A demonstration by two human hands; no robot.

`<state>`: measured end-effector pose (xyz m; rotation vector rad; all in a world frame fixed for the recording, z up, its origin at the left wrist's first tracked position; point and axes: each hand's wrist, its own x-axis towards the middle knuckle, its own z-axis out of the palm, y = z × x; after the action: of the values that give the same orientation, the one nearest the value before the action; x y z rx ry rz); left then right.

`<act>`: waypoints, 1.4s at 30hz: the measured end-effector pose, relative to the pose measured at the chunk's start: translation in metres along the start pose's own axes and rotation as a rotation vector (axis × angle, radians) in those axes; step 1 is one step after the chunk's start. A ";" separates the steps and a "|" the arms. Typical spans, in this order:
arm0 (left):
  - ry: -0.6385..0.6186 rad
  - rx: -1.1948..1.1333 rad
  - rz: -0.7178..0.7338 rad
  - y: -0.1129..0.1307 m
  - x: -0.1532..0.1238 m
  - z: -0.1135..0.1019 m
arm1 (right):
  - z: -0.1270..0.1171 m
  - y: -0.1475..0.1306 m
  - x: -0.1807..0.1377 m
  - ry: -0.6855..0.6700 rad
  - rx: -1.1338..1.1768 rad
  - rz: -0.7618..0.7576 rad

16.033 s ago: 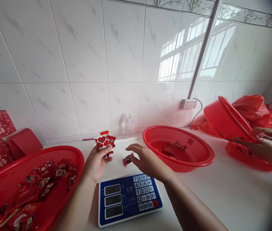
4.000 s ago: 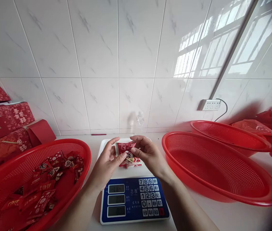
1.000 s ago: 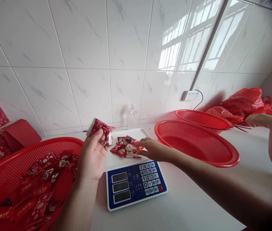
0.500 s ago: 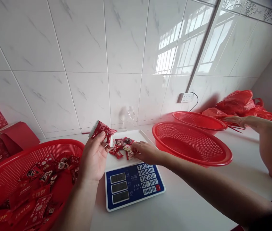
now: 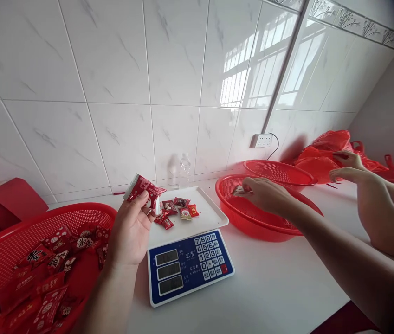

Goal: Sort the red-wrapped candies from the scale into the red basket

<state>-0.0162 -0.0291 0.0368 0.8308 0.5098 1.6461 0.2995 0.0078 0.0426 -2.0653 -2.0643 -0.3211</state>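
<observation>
My left hand (image 5: 129,236) is closed round red wrapped snack packets (image 5: 144,186), held just left of the scale pan (image 5: 214,219). On that white pan lie several small wrapped candies (image 5: 185,213), red and cream. The pan belongs to a digital scale (image 5: 190,266) with a blue keypad panel; its readings are too dim to make out. My right hand (image 5: 269,195) pinches a small wrapped candy (image 5: 239,190) above the near right red basket (image 5: 259,234). At lower left, a large red basket (image 5: 92,209) holds many wrapped packets (image 5: 57,260).
Another red basket (image 5: 308,178) stands behind the near right one. A co-worker's hands (image 5: 353,172) are beside red plastic bags (image 5: 322,150) at far right. A clear bottle (image 5: 184,169) and a power strip (image 5: 261,140) are by the tiled wall. Red packaging (image 5: 22,199) stands at left.
My right hand has left the scale pan with a candy and moved right, over the near right basket. My left hand keeps its packets. The co-worker's hands have shifted, and a second one now shows.
</observation>
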 end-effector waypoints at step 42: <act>-0.083 0.075 0.025 -0.009 0.002 -0.002 | 0.043 -0.083 0.011 -0.118 0.340 -0.378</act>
<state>-0.0122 -0.0247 0.0294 0.9606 0.5074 1.6156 0.2171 0.0315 0.0045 -1.5311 -2.3788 0.0989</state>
